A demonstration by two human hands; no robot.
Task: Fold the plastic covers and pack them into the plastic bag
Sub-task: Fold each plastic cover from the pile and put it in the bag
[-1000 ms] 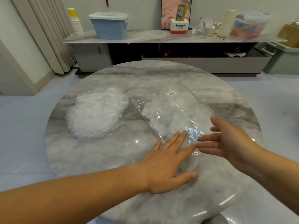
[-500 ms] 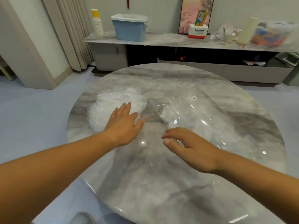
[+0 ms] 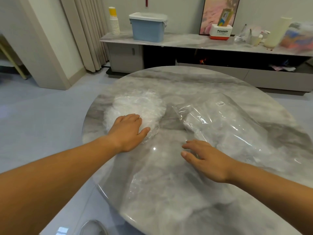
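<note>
Fingers (image 3: 134, 118) of left hand (image 3: 127, 133) dip into plastic covers (image 3: 140, 106), grasp unclear; right hand (image 3: 208, 160) relaxed beside plastic bag (image 3: 228, 122).

Brand: "Panasonic", in dark letters on the white front of a white and red box (image 3: 220, 32) on the sideboard (image 3: 186, 41), far beyond the right hand (image 3: 206, 160).
Line under the brand: too small to read.
Bag sticker: a small white label (image 3: 220, 103) on the far part of the plastic bag (image 3: 228, 126), beyond the right hand; its dark print cannot be read.
Carton: a yellow and green carton (image 3: 225, 16) stands in the box; its print is blurred.
</note>
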